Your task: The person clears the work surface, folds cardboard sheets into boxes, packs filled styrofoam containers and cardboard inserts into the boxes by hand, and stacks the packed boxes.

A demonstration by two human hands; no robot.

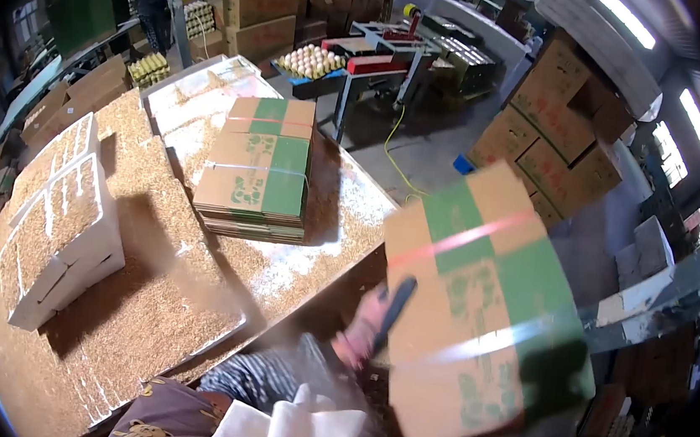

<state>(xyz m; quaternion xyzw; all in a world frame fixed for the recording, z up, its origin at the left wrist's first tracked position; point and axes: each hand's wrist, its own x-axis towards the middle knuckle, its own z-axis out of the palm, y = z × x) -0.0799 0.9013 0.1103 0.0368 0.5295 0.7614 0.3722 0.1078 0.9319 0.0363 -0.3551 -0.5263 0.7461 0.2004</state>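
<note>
Leaning bundle (485, 303): flat cartons, tan and green, slanted, just beside the left hand, between two and three o'clock from it; a pink strap and a pale strap cross its face.
Left hand (360, 329): pink and blurred, at the bundle's nine o'clock edge; a dark, finger-like shape by its fingertips overlaps that edge. Whether the hand grasps the bundle or only touches it, I cannot tell.
Right hand: out of view, so its state cannot be told.
Sleeve (263, 379): dark, patterned, at eight o'clock from the left hand.
Carton stack (245, 170): strapped, lying on the flake-strewn table (360, 198), about eleven o'clock.
White box (79, 272): tan flakes on top, between nine and ten o'clock.
Eggs (310, 61): farther off, between eleven and twelve.
Boxes (543, 136): piled near one o'clock, red marks on their sides.
</note>
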